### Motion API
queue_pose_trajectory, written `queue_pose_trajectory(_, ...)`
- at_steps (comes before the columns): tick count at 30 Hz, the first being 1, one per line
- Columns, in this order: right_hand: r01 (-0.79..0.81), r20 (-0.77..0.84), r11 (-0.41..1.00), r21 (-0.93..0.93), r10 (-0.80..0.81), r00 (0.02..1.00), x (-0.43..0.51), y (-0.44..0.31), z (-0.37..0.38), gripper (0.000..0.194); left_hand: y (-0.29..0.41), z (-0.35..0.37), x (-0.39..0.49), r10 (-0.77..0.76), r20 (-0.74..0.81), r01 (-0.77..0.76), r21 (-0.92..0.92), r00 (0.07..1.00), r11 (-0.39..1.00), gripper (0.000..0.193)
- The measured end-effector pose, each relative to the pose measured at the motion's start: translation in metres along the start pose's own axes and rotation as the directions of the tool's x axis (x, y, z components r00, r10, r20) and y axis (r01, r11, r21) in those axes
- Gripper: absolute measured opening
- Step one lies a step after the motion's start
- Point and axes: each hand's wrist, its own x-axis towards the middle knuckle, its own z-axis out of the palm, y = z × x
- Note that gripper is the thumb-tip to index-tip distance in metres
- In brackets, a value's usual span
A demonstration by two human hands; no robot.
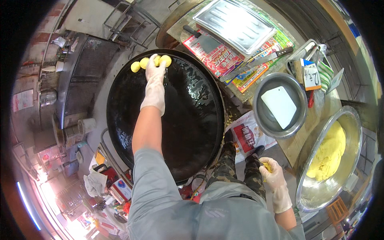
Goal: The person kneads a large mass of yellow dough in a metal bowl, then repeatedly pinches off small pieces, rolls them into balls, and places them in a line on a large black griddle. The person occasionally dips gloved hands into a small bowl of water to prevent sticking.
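My left hand, in a thin clear glove, reaches over the far edge of a large round black griddle. Its fingers are spread on or around yellow dough balls, which lie in a short row along the rim; the leftmost ball stands free of the fingers. Whether the hand grips a ball I cannot tell. My right hand, gloved too, is low at the right with its fingers curled around a piece of yellow dough. Near it a big metal basin holds a large yellow dough mass.
A grey metal bowl with a white plastic scraper stands right of the griddle. Behind it lie a long knife, a broad turner and a metal tray on printed sheets. A metal rail is at the left.
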Motion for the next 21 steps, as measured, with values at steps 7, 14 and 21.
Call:
queue_pose_trajectory(7, 0.420, -0.156, 0.865, 0.274, -0.390, 0.907, -0.020, 0.053, -0.106, 0.074, 0.143, -0.009, -0.161, 0.087, 0.173, 0.011, -0.500, 0.981, 0.866, 0.051)
queue_pose_trajectory(14, 0.351, -0.787, 0.829, -0.435, -0.540, 0.300, -0.014, 0.126, -0.334, 0.078, 0.310, 0.022, -0.394, 0.219, 0.655, 0.390, -0.649, 0.724, 0.653, 0.043)
queue_pose_trajectory(21, -0.397, -0.786, 0.685, -0.610, -0.460, 0.414, 0.088, 0.280, -0.351, 0.090, 0.509, 0.131, -0.563, 0.009, 0.968, 0.724, -0.196, 0.253, 0.662, 0.053)
